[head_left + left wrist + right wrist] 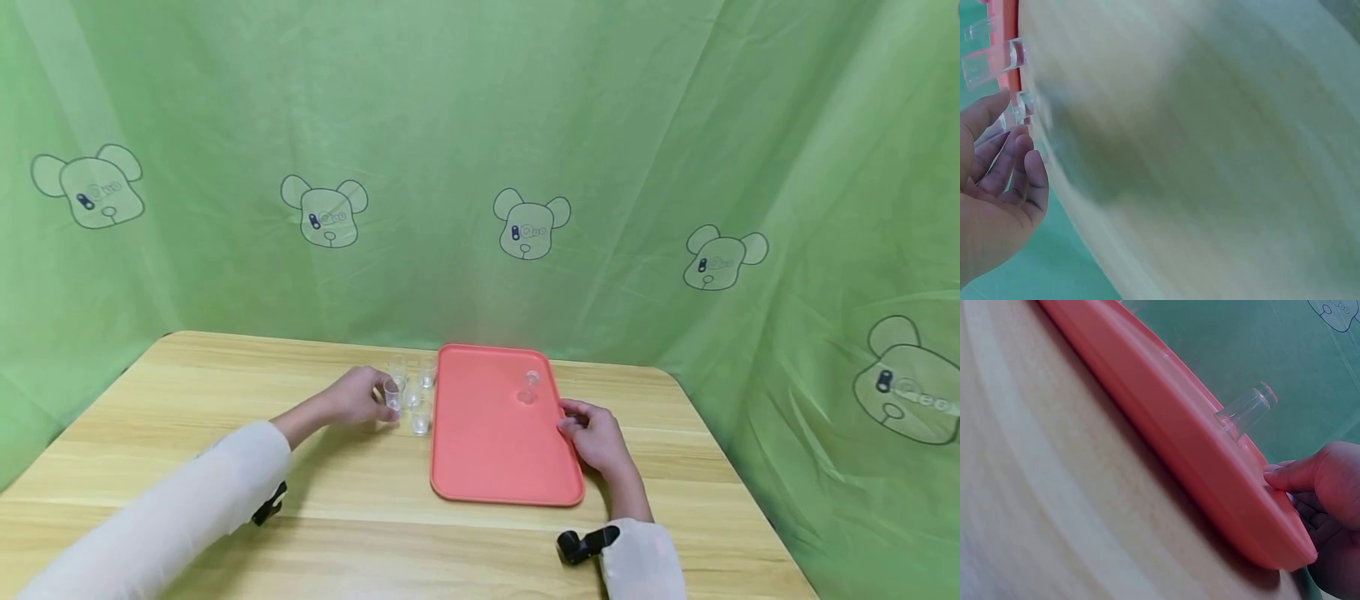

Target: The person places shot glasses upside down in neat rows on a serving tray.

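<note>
My left hand [363, 396] pinches a small clear shot glass [393, 393] between thumb and fingers at the left of the cluster. In the left wrist view, that glass [1024, 106] is partly hidden by the fingers. Several more clear glasses stand close by, among them a front glass [421, 420] and a back one [427, 373] next to the red tray [495, 467]. On the tray's right part, one clear glass [1244, 412] stands upside down, its thick base upward. My right hand [596, 435] grips the tray's right edge, thumb over the rim [1210, 447].
A light wooden table [360, 533] carries everything. Behind it and along the sides hangs a green curtain [435, 125] printed with bear heads. Black camera mounts are strapped near both wrists, such as the right mount [587, 544].
</note>
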### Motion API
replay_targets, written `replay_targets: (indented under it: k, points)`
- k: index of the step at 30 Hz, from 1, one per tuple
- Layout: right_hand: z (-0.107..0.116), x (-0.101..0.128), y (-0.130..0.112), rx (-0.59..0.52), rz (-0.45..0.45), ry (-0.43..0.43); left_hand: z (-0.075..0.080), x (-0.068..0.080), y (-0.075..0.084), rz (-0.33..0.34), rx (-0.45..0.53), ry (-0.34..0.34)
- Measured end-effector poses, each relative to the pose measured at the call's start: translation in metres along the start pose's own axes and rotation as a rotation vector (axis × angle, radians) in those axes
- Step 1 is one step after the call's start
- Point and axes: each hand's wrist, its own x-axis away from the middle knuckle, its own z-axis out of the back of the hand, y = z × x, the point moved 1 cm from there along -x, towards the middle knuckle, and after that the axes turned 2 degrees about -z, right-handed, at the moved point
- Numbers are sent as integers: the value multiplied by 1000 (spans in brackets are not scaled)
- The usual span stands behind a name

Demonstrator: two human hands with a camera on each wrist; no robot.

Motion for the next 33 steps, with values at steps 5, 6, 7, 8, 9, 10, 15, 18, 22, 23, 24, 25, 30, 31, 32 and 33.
replay_targets:
  k: [5, 6, 7, 8, 9, 10, 15, 18, 22, 23, 24, 25, 30, 31, 32, 33]
  points:
    - [1, 0, 0, 3, 4, 0, 7, -4, 6, -49, -51, -7]
    - [1, 0, -1, 5, 5, 1, 9, -5, 7, -61, -60, -7]
    - [1, 0, -1, 6, 4, 2, 11, -5, 8, -73, -67, -7]
    - [1, 0, -1, 7, 3, 2, 12, -5, 10, -84, -72, -8]
    - [1, 0, -1, 8, 1, 1, 14, -5, 12, -93, -74, -9]
    - [1, 0, -1, 8, 1, 0, 16, -5, 15, -102, -75, -8]
    - [2, -1, -1, 4, -9, -1, 25, -6, 29, -132, -71, -3]
    - [2, -1, 0, 7, -8, 1, 30, -8, 37, -137, -71, 4]
    - [3, -1, 2, 10, -8, 2, 34, -12, 45, -139, -75, 22]
    - [3, -1, 2, 10, -8, 2, 35, -13, 47, -142, -74, 25]
    - [2, -1, 2, 9, -8, 2, 35, -14, 48, -144, -71, 29]
    - [2, -1, 2, 8, -9, 1, 36, -16, 50, -149, -68, 34]
    - [1, -1, 1, 3, -4, -4, 37, -22, 56, -161, -54, 56]
    - [1, -1, 1, 4, -5, -3, 37, -23, 57, -160, -55, 60]
    - [1, -1, 1, 5, -6, -1, 37, -25, 58, -157, -54, 63]
    - [1, -1, 1, 7, -6, -1, 37, -27, 60, -155, -56, 66]
